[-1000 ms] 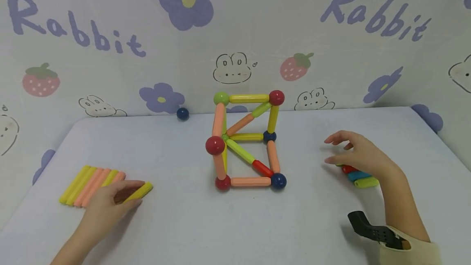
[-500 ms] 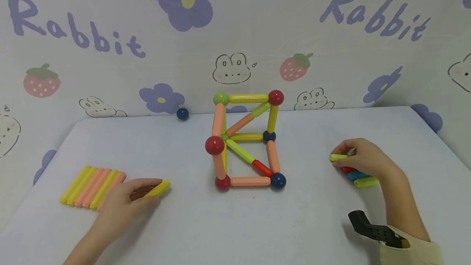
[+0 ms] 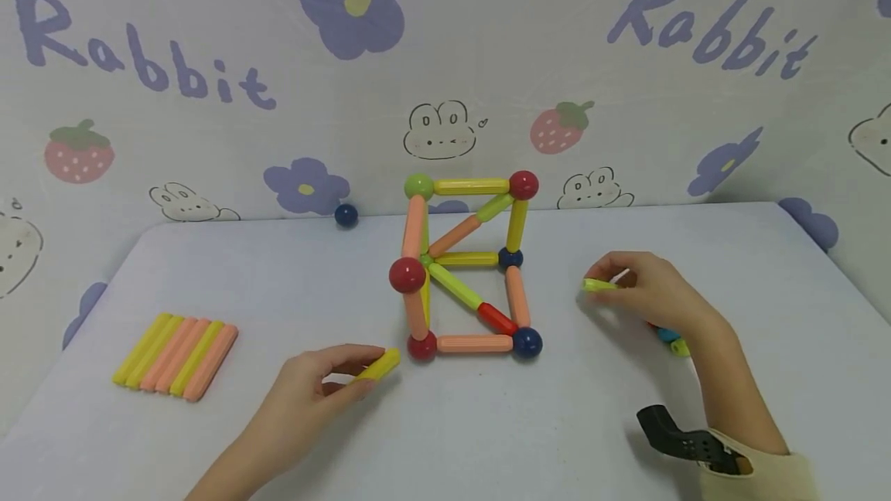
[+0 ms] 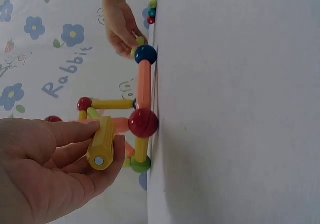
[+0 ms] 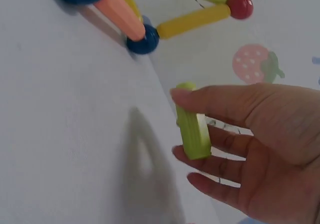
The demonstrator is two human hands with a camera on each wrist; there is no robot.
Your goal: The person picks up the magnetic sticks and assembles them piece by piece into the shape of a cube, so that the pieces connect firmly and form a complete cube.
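A frame of magnetic rods and balls (image 3: 475, 343) stands mid-table, with red, blue and green balls at its corners. My left hand (image 3: 313, 397) pinches a yellow magnetic rod (image 3: 379, 366) just left of the frame's front red ball (image 3: 421, 345). In the left wrist view the yellow rod (image 4: 102, 146) shows a round metal end. To the right of the frame, my right hand (image 3: 657, 292) holds a short light-green rod (image 3: 600, 284) between thumb and fingers. That green rod (image 5: 194, 126) appears above the table in the right wrist view.
Yellow and orange rods (image 3: 174, 356) lie side by side at the left. Short rods (image 3: 670, 335), blue, red and green, lie partly behind the right forearm. A loose dark blue ball (image 3: 346, 215) sits at the back edge, before a printed cloth backdrop (image 3: 445, 45).
My left hand has carried the yellow rod rightward, close to the frame. My right hand has picked up the light-green rod from the short rods and moved it left.
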